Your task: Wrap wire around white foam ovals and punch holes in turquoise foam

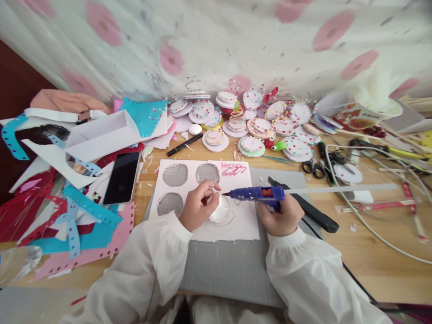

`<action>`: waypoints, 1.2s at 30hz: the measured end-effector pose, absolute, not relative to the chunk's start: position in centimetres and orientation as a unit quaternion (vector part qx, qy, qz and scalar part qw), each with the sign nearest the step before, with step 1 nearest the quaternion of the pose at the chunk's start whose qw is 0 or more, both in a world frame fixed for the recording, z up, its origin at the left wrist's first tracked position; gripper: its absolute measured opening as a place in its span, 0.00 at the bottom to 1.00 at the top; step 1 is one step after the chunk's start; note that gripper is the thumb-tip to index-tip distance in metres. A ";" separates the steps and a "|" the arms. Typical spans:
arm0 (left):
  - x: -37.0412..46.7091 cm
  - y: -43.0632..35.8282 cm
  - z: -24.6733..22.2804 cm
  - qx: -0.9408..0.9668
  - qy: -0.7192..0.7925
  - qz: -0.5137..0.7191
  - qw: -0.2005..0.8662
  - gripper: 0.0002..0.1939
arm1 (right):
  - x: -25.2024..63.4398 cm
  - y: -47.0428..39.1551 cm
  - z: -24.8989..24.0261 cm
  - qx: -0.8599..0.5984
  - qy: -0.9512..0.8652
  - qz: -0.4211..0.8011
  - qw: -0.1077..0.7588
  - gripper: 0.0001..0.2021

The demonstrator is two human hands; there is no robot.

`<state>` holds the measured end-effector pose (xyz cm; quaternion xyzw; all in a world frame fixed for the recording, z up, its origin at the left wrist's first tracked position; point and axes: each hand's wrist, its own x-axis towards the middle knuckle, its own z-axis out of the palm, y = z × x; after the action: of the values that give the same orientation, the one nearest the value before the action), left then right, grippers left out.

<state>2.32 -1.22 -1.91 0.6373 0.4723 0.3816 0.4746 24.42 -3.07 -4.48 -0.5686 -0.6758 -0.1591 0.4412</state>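
Note:
My right hand point(282, 215) grips a blue glue gun point(258, 193) by its handle, and a long translucent glue stick point(344, 188) sticks out of its back. The nozzle points left, close to the fingertips of my left hand point(200, 204). Those fingers are pinched together above a small round white piece point(221, 211); what they hold is too small to make out. Under both lies a white sheet point(205, 231) with round cutouts and drawn circles, resting on a grey cutting mat point(232, 265).
Decorated paper discs point(216, 138) stand stacked along the back. A phone point(122, 177), paper scraps point(84, 207) and a white box point(101, 135) are at left. A black cutter point(313, 212), scissors point(313, 168) and a white cable point(364, 220) lie at right. A black marker point(184, 145) is behind the sheet.

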 end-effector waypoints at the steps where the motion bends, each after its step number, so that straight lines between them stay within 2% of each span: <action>1: 2.3 -1.2 -1.9 0.638 0.472 0.382 0.474 0.03 | 24.4 -3.1 -4.5 -0.570 -0.675 -0.160 0.441 0.06; 36: 2.2 -1.2 -1.8 0.637 0.480 0.374 0.473 0.04 | 24.5 -3.2 -4.6 -0.562 -0.683 -0.159 0.438 0.07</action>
<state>2.24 -1.19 -1.75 0.6371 0.4797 0.3742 0.4733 24.49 -3.19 -4.62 -0.5623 -0.6828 -0.1594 0.4384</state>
